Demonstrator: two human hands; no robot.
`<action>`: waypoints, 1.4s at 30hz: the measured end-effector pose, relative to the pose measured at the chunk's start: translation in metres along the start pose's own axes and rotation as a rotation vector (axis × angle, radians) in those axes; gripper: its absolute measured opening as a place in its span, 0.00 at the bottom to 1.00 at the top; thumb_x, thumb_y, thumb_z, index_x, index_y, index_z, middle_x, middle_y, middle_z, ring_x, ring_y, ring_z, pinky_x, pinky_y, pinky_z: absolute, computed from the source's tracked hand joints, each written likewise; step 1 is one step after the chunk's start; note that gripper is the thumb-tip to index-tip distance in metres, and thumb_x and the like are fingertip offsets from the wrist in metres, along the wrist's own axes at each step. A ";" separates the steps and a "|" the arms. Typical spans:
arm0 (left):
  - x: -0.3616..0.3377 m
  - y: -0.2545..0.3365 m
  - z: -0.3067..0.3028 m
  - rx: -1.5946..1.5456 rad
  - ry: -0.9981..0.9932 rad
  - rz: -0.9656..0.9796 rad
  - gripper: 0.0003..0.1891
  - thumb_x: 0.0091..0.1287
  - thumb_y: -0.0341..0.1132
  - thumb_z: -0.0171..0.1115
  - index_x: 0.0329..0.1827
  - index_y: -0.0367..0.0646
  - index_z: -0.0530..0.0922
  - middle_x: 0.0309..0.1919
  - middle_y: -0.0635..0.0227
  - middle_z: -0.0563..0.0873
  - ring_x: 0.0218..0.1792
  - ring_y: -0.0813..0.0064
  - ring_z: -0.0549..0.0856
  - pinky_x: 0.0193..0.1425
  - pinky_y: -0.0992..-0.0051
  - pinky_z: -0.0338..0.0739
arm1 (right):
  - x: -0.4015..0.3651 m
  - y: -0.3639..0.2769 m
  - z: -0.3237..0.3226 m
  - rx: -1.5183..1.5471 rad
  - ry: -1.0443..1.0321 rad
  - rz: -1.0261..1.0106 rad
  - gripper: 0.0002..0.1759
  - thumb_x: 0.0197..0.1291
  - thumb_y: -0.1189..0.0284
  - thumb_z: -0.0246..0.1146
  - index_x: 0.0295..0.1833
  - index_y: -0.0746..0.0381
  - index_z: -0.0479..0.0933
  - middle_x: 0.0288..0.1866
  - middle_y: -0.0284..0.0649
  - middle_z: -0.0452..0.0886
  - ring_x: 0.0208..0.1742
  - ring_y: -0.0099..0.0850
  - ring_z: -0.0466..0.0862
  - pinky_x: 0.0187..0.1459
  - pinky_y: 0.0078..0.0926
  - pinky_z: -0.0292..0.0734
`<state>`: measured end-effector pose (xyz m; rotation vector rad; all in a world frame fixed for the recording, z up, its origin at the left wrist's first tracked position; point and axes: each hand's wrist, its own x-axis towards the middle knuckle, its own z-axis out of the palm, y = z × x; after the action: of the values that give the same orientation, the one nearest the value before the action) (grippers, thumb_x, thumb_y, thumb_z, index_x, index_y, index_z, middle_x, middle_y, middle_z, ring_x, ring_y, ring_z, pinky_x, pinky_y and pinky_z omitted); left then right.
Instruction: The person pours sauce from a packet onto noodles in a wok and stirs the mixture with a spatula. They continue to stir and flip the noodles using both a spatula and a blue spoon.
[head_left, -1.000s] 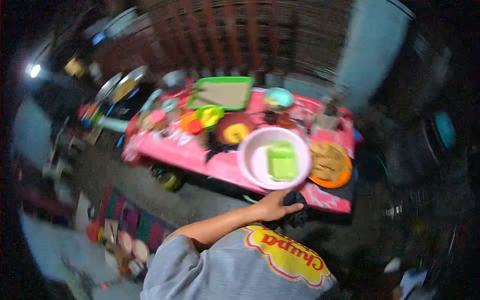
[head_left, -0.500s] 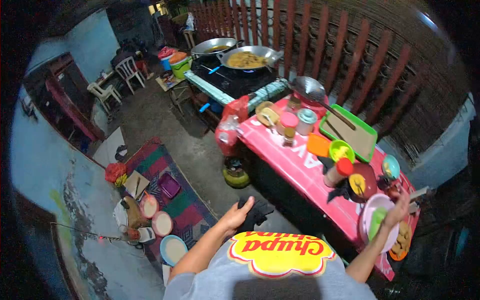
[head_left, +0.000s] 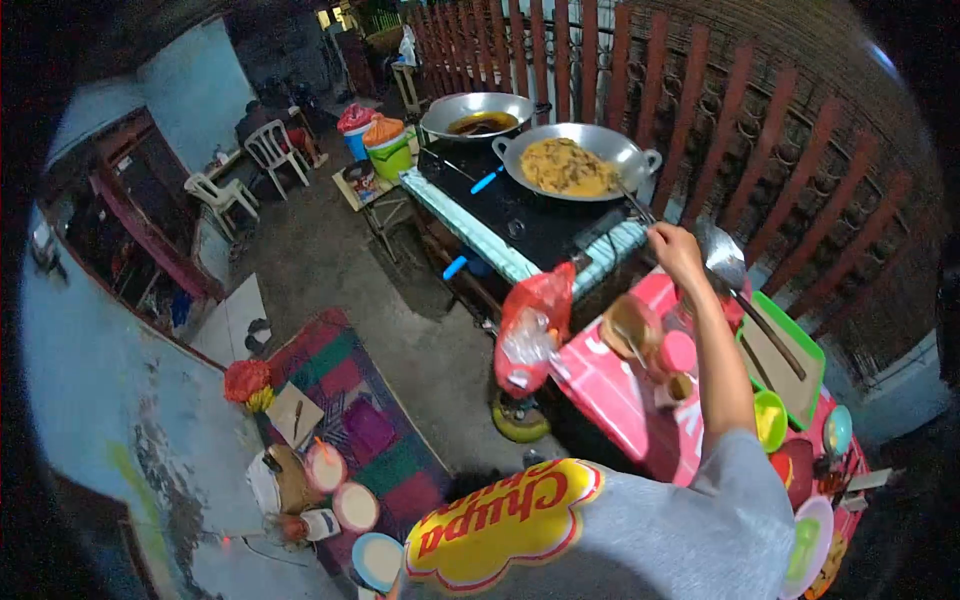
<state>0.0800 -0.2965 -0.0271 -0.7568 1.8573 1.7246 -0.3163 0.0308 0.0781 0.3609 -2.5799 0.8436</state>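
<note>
Long-handled metal utensil (head_left: 640, 209), upper right, gripped in the closed right hand (head_left: 676, 250), tip inside a round silver wok (head_left: 628, 153) on a black stovetop (head_left: 462, 203); state of the left hand, out of frame, cannot be told. Pink-clothed table (head_left: 612, 398), lower right; pale-blue wall (head_left: 95, 330), left.

Right arm (head_left: 722, 370) far forward, right hand (head_left: 677, 250) seemingly in a grip

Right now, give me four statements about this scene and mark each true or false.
1. The right hand holds a utensil that reaches into the nearer wok. True.
2. The farther wok hangs on the fence. False: the farther wok sits over the black worktop.
3. The green tray lies on the pink-covered table. True.
4. Two white chairs stand on the patterned mat. False: the white chairs stand beyond the mat.
</note>
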 end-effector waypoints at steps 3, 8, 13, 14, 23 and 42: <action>0.027 0.019 -0.041 -0.049 0.065 -0.007 0.37 0.61 0.59 0.44 0.59 0.33 0.60 0.53 0.54 0.72 0.56 0.65 0.69 0.59 0.73 0.61 | 0.087 0.015 0.060 -0.306 -0.093 0.167 0.12 0.52 0.66 0.52 0.38 0.55 0.79 0.42 0.45 0.77 0.46 0.45 0.74 0.42 0.40 0.70; 0.082 0.049 -0.111 -0.101 0.116 -0.008 0.36 0.61 0.58 0.45 0.60 0.33 0.60 0.53 0.54 0.72 0.56 0.65 0.70 0.58 0.73 0.62 | 0.169 0.039 0.123 -0.740 -0.146 0.252 0.14 0.50 0.68 0.52 0.40 0.59 0.78 0.43 0.41 0.77 0.51 0.37 0.69 0.48 0.36 0.64; 0.167 0.085 -0.208 -0.069 0.082 0.036 0.36 0.61 0.57 0.47 0.60 0.33 0.59 0.53 0.54 0.72 0.56 0.64 0.70 0.58 0.73 0.62 | 0.199 0.057 0.161 -1.067 -0.244 0.357 0.15 0.53 0.67 0.49 0.42 0.54 0.78 0.49 0.35 0.74 0.53 0.33 0.66 0.52 0.34 0.55; 0.187 0.096 -0.232 -0.047 0.067 0.052 0.36 0.61 0.57 0.47 0.61 0.33 0.58 0.53 0.53 0.72 0.56 0.64 0.70 0.58 0.73 0.62 | 0.199 0.060 0.167 -1.119 -0.242 0.352 0.15 0.53 0.67 0.49 0.42 0.54 0.78 0.48 0.35 0.75 0.52 0.33 0.66 0.52 0.33 0.54; 0.324 0.249 -0.363 0.086 -0.110 0.304 0.36 0.61 0.55 0.49 0.61 0.33 0.57 0.53 0.53 0.72 0.56 0.64 0.70 0.57 0.73 0.63 | 0.255 0.009 0.143 -1.065 -0.174 0.320 0.11 0.53 0.68 0.49 0.34 0.54 0.78 0.30 0.41 0.79 0.34 0.40 0.80 0.32 0.38 0.75; 0.471 0.549 -0.132 -0.336 -0.308 0.154 0.40 0.58 0.57 0.52 0.59 0.27 0.58 0.57 0.56 0.67 0.57 0.67 0.67 0.61 0.70 0.60 | 0.236 0.084 0.122 -0.900 -0.288 0.436 0.15 0.60 0.66 0.43 0.48 0.61 0.67 0.30 0.52 0.78 0.32 0.47 0.79 0.32 0.44 0.73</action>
<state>-0.6375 -0.4332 0.0578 -0.4418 1.4708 2.1480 -0.5911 -0.0052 0.0514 -0.3825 -3.0192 -0.3400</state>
